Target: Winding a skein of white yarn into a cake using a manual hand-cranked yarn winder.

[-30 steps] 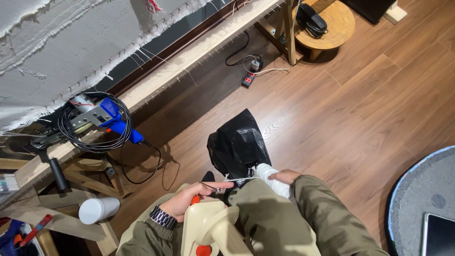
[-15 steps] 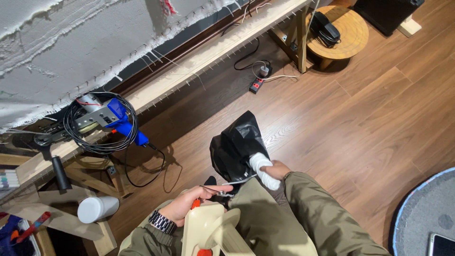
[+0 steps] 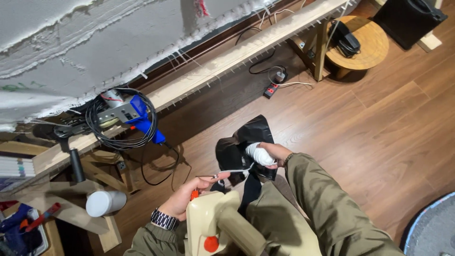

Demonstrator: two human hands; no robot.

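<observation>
One white plastic bottle (image 3: 105,203) lies on its side far left of the cream tufting gun (image 3: 215,227), on the wooden frame legs beneath the long wooden frame rail (image 3: 208,71). Above it, still left of the gun, one blue power tool (image 3: 137,114) sits wrapped in a coil of black cable (image 3: 118,137) on that rail, under the frayed edge of the grey backing cloth (image 3: 71,52).

Just above the gun, the left hand (image 3: 189,196) pinches a thin metal threader (image 3: 208,177) between thumb and fingertips; a strand of white yarn (image 3: 234,169) runs from it up and right. One black plastic bag (image 3: 244,147) stands on the floor just beyond the gun, and the right hand (image 3: 272,152) is clenched around a white yarn cone (image 3: 258,154) at the bag's mouth.

Right of the gun the wood floor (image 3: 379,123) lies open as far as a grey rug edge (image 3: 433,227) in the lower corner. Far above and right, one power strip (image 3: 271,89) lies by one round wooden stool (image 3: 365,45).
</observation>
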